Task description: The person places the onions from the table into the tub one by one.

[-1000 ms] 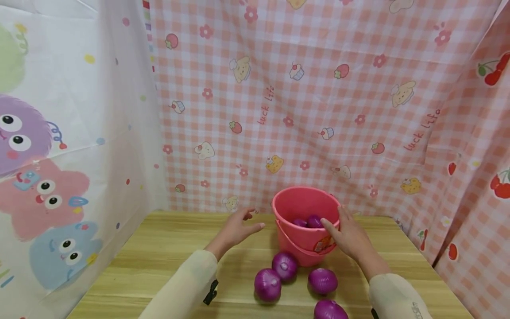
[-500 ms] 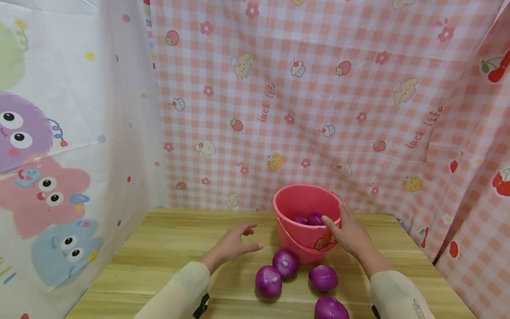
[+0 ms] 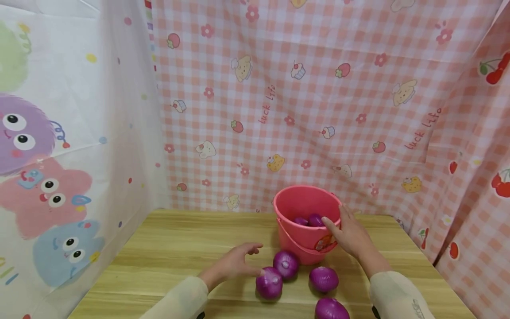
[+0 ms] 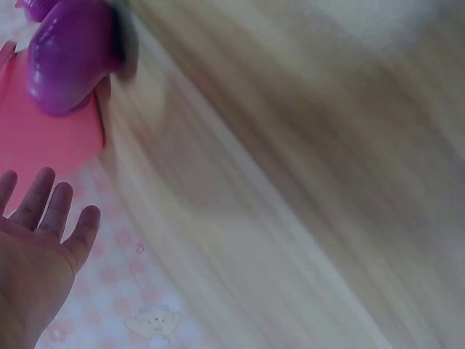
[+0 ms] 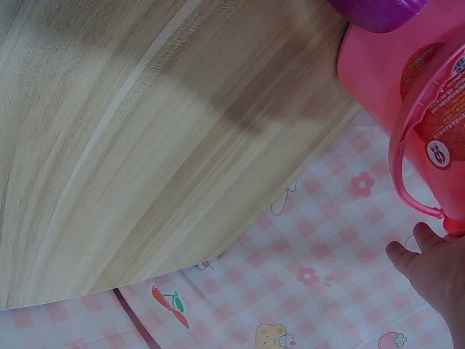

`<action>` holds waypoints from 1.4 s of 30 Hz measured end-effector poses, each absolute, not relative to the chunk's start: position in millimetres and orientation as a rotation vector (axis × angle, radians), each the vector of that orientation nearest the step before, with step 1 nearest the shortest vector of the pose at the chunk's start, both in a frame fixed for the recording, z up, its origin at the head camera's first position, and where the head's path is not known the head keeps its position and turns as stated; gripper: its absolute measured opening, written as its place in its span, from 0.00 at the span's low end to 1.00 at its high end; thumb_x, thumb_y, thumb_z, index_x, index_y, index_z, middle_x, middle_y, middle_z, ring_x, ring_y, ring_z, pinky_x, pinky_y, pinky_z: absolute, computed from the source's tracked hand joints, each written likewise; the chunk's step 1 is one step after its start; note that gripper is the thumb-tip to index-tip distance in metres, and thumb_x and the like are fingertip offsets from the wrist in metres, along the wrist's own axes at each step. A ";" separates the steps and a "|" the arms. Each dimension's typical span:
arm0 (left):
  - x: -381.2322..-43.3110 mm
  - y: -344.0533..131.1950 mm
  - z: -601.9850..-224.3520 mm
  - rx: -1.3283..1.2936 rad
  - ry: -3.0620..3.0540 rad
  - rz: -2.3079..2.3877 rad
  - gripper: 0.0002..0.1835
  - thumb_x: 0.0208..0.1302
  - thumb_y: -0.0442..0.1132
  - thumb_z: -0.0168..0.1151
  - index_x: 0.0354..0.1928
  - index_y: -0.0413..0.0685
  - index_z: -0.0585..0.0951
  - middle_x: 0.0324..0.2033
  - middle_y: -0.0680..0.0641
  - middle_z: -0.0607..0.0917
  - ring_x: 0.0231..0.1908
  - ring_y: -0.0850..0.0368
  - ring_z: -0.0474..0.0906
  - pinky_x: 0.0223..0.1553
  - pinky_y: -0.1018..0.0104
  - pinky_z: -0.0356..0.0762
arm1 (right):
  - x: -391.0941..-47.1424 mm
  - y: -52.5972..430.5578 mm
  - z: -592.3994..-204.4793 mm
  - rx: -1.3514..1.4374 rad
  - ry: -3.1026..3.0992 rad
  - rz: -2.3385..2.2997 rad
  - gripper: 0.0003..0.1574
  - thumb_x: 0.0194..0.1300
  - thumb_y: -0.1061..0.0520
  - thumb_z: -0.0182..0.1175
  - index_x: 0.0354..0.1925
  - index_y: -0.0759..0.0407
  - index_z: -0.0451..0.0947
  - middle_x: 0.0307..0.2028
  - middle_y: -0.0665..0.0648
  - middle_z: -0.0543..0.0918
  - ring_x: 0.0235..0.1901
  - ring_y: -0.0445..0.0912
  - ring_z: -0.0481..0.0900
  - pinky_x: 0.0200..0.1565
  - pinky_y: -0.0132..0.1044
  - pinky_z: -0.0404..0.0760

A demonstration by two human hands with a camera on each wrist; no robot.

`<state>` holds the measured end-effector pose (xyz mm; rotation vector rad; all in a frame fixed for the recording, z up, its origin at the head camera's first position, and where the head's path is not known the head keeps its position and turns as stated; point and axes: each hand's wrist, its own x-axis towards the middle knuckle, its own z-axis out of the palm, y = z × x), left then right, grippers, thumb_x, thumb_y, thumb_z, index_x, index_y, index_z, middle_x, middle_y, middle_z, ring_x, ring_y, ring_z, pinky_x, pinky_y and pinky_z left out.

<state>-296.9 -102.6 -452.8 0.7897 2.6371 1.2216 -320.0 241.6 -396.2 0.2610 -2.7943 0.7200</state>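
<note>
In the head view, my left hand [image 3: 233, 264] is spread with its thumb right at a purple onion [image 3: 268, 283] on the table. Its palm and straight fingers [image 4: 52, 211] show in the left wrist view, holding nothing. Right behind that onion sits a second onion [image 3: 285, 265], close to the pink bucket [image 3: 288, 244]. My right hand [image 3: 353, 235] holds the bucket's right rim, thumb over the front edge and fingers along the outside. Part of this hand is cut off in the right wrist view. Inside the bucket lie purple onions [image 3: 315, 220], partly hidden by the rim.
Two further onions lie in front of the bucket, one onion [image 3: 323, 279] by its base and another onion [image 3: 332, 309] at the bottom of the view. The wooden table [image 3: 191, 239] ends at a checked pink curtain [image 3: 223, 168]. The bucket's handle [image 3: 292, 241] hangs down in front.
My left hand has come down and nearer, from beside the bucket to the left onion. The right hand stays at the bucket's rim. The onions and bucket have not moved.
</note>
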 end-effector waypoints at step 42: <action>-285.0 -90.8 -479.9 1.026 2.606 1.006 0.42 0.39 0.47 0.74 0.59 0.45 0.69 0.47 0.55 0.75 0.47 0.61 0.70 0.49 0.66 0.68 | -321.3 241.6 -399.2 0.262 -2.779 0.709 0.56 0.62 0.27 0.36 0.68 0.67 0.40 0.66 0.70 0.46 0.63 0.66 0.48 0.57 0.64 0.53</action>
